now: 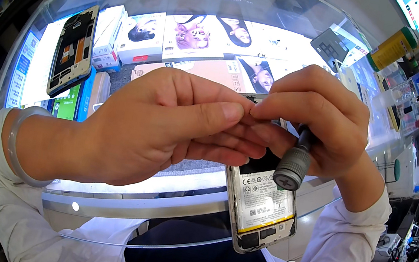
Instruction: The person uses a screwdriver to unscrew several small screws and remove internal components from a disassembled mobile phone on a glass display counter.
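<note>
My left hand reaches in from the left, thumb pressed to its fingers; whatever they pinch is hidden or too small to name. Its fingertips meet those of my right hand, whose thumb and index finger are also closed together. A grey screwdriver with a knurled, cross-marked end cap is tucked in my right hand, its cap toward me. Below both hands lies an opened phone with its battery exposed; its upper part is mostly covered by my fingers. Another opened phone lies at the left, apart from my hands.
The work surface is a glass display counter with a curved front edge. Phone boxes with portraits show beneath the glass. At the far right are a yellow bottle with a green cap, clear plastic bottles and a dark flat panel.
</note>
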`<state>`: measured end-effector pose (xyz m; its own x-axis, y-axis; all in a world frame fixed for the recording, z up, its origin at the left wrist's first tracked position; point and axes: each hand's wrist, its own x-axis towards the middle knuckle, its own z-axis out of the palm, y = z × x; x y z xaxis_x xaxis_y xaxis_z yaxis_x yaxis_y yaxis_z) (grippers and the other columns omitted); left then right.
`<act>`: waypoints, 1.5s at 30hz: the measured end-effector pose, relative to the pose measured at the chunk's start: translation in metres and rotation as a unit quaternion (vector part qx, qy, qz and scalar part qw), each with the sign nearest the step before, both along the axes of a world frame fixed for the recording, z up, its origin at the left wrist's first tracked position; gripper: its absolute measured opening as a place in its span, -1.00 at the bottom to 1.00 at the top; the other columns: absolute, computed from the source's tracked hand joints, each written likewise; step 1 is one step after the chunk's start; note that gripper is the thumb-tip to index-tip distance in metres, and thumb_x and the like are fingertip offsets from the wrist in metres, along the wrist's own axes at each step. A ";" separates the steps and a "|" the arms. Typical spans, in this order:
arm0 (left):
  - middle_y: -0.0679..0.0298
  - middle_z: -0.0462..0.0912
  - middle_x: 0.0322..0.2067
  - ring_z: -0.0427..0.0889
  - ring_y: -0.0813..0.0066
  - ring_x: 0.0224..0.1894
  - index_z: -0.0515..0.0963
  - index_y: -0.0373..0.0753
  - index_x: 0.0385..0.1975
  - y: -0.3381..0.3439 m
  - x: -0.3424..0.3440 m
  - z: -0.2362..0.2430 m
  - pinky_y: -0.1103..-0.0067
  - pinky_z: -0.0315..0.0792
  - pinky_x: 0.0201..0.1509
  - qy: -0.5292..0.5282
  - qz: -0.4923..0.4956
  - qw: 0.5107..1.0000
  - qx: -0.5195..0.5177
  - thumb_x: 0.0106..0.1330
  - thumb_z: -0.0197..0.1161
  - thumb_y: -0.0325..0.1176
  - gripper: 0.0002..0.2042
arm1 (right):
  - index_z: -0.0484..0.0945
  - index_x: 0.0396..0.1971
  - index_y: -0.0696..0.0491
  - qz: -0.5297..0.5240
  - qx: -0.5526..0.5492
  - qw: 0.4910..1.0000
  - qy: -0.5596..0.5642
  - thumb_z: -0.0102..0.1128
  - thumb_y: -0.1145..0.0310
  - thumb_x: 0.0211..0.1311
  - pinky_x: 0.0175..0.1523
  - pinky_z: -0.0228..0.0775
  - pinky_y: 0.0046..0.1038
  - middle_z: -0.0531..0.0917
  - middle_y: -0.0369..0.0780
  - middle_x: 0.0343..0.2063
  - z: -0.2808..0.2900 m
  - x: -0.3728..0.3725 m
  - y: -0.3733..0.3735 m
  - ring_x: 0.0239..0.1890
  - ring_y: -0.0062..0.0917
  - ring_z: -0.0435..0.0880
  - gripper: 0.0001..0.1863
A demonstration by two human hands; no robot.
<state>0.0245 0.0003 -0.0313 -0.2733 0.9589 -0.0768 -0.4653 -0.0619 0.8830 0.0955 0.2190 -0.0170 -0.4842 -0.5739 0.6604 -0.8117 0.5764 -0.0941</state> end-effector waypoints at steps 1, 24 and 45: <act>-0.10 0.56 0.08 0.62 0.27 0.10 0.36 -0.52 0.19 0.000 0.000 0.000 0.48 0.53 0.19 0.000 0.001 1.000 0.001 0.55 -0.07 -0.30 -0.60 | 0.65 -0.31 0.21 0.000 0.002 1.000 0.000 0.46 0.48 -0.01 -0.49 0.39 -0.60 0.61 -0.14 -0.45 0.000 0.000 0.000 -0.52 -0.53 0.59 -0.76; -0.14 0.43 0.20 0.47 0.16 0.26 0.24 -0.52 0.28 -0.005 -0.002 0.000 0.36 0.39 0.37 -0.044 0.034 0.998 0.032 0.54 -0.17 -0.29 -0.54 | 0.68 -0.41 0.14 0.069 0.106 0.990 0.055 0.36 0.40 0.03 -0.59 0.38 -0.57 0.61 -0.20 -0.45 -0.004 -0.002 0.005 -0.63 -0.56 0.58 -0.85; 0.05 0.60 0.01 0.60 0.07 0.05 0.60 -0.27 -0.08 -0.005 0.005 -0.011 0.33 0.54 0.06 0.653 0.009 0.751 0.098 0.04 0.44 -0.45 -0.62 | 0.67 -0.31 0.16 -0.298 -0.068 0.948 -0.092 0.44 0.39 0.11 -0.43 0.41 -0.51 0.66 -0.22 -0.54 -0.014 -0.049 0.073 -0.56 -0.58 0.57 -0.80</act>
